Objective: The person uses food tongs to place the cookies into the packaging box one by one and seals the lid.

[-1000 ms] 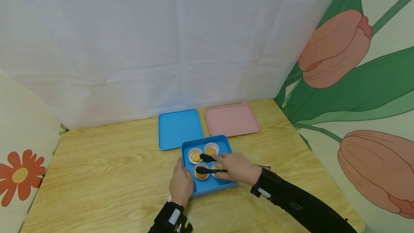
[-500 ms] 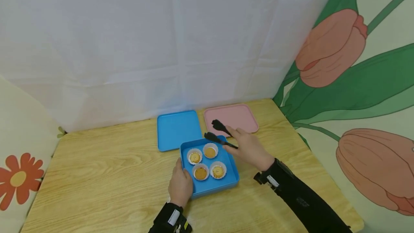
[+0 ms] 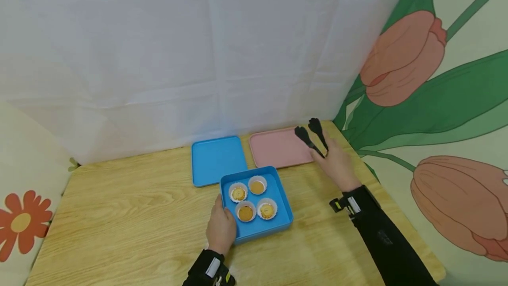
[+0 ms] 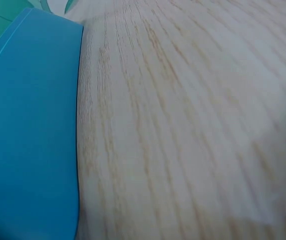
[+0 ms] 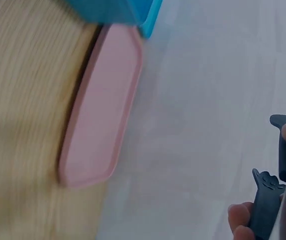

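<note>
My left hand [image 3: 221, 228] holds the left side of a blue box [image 3: 258, 233], its thumb at the rim. In the left wrist view only the box's outer wall [image 4: 30, 130] shows; the hand is out of sight. Several small cakes [image 3: 267, 210] in white paper cups sit inside the box. To the right, my right hand [image 3: 337, 164] grips black tongs [image 3: 305, 136], raised over the right end of a pink tray [image 3: 278, 147]. The tongs' two tips stand apart with nothing between them, and in the right wrist view a thumb and fingers press the tongs' arms [image 5: 265, 210].
A flat blue tray [image 3: 218, 160] lies behind the box, left of the pink tray. White cloth [image 3: 158, 56] hangs along the back of the wooden table [image 3: 131, 215]. A flower-printed wall [image 3: 456, 189] stands at the right.
My right hand has carried the tongs up from over the cakes and away to the right, beyond the box. The left hand and the box have stayed in place.
</note>
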{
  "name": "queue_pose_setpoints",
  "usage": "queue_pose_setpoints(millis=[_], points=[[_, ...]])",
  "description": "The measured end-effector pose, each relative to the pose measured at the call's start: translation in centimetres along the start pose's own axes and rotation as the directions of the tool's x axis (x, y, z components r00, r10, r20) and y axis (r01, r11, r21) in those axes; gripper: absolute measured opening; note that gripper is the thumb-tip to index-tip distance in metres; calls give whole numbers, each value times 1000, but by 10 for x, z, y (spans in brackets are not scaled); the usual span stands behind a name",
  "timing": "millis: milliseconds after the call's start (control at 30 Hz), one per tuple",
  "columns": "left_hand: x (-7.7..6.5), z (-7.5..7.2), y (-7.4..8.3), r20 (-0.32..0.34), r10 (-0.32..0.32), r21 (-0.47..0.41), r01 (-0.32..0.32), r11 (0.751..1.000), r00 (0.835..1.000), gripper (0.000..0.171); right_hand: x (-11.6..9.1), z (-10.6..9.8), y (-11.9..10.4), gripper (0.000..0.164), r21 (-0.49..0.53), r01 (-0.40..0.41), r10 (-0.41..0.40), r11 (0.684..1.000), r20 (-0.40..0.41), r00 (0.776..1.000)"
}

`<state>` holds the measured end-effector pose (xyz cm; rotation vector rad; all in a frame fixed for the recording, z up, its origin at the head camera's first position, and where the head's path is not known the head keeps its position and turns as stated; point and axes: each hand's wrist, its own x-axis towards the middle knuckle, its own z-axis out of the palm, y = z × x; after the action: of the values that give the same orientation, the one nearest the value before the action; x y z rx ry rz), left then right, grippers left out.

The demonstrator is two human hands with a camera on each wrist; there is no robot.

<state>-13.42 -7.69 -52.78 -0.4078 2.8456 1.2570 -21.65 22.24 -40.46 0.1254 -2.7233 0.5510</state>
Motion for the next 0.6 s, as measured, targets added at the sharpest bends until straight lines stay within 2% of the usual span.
queue_pose_setpoints(millis=[267, 400, 600], points=[[1, 1, -1, 9, -12, 8, 12, 1000, 1000, 48, -7, 0, 50, 77, -116, -106, 107, 988, 5, 994], [1, 0, -1, 10, -8, 1, 8, 1000, 1000, 48, -13, 1, 65, 78, -146, -148, 155, 978, 43, 987], [1, -1, 1, 28, -13, -8, 14, 1000, 1000, 48, -21, 7, 84, 78, -172, -165, 179, 971, 67, 982]])
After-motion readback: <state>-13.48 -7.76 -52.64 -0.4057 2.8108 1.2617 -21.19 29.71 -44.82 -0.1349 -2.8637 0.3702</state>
